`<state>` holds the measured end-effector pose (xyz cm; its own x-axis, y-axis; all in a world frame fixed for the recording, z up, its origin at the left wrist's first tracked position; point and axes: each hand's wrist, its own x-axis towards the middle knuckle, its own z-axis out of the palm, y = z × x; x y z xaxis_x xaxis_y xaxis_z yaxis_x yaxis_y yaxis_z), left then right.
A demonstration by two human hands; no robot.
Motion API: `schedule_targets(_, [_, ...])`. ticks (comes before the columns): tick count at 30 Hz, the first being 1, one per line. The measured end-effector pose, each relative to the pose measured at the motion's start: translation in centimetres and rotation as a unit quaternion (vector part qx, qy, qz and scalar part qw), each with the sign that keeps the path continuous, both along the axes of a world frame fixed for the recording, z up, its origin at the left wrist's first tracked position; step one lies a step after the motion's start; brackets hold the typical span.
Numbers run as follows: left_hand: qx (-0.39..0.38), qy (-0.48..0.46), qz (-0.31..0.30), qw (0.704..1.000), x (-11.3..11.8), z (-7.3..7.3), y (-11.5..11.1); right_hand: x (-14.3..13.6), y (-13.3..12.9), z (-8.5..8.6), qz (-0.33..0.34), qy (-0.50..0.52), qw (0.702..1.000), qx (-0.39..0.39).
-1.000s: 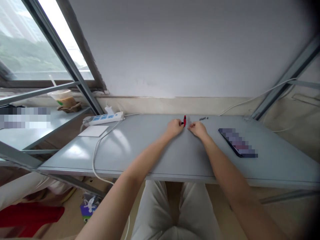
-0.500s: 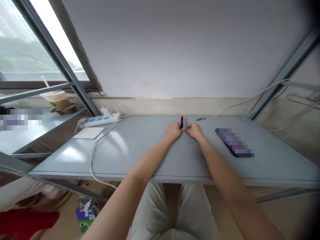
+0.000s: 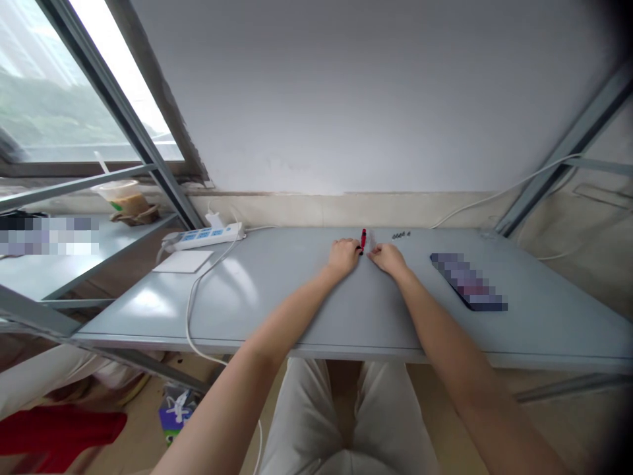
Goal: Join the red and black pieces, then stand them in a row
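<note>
My left hand (image 3: 345, 256) rests on the grey desk, fingers closed at the black lower end of a small red-and-black stick-like object (image 3: 363, 239). It stands out past my fingertips toward the wall; its exact kind is too small to tell. Just to the right, my right hand (image 3: 388, 258) pinches a small see-through piece (image 3: 372, 239), perhaps clear plastic. Only a narrow gap separates the two hands. Beyond my right hand lies a short row of several tiny dark pieces (image 3: 399, 235), which neither hand touches.
A phone (image 3: 467, 284) lies on the desk (image 3: 287, 290) at right. At left are a white power strip (image 3: 212, 235), a flat white box (image 3: 182, 262) and a white cable (image 3: 190, 303) running over the front edge. A drink cup (image 3: 129, 200) stands on the neighbouring shelf.
The red-and-black object now shows more red above my left fingers, its black end lower down. My left hand's fingers have shifted slightly. The whole view has moved a little.
</note>
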<state>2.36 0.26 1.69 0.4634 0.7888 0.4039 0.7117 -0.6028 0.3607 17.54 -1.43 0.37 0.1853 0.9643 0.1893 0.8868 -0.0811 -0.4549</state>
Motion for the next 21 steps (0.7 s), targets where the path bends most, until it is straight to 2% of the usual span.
schedule_targets(10, [-0.057, -0.091, -0.015, 0.994, -1.0, -0.2, 0.3, -0.3, -0.3, 0.6, 0.017, -0.052, 0.998, -0.016])
schedule_targets(15, [-0.107, -0.198, 0.021, 0.974, -2.2, -0.8, 0.8, -0.1, -0.6, 0.9, 0.042, -0.092, 0.995, -0.026])
schedule_targets(21, [-0.155, -0.285, 0.072, 0.943, -3.9, -1.4, 0.6, -0.7, -1.1, 1.1, 0.079, -0.085, 0.993, -0.018])
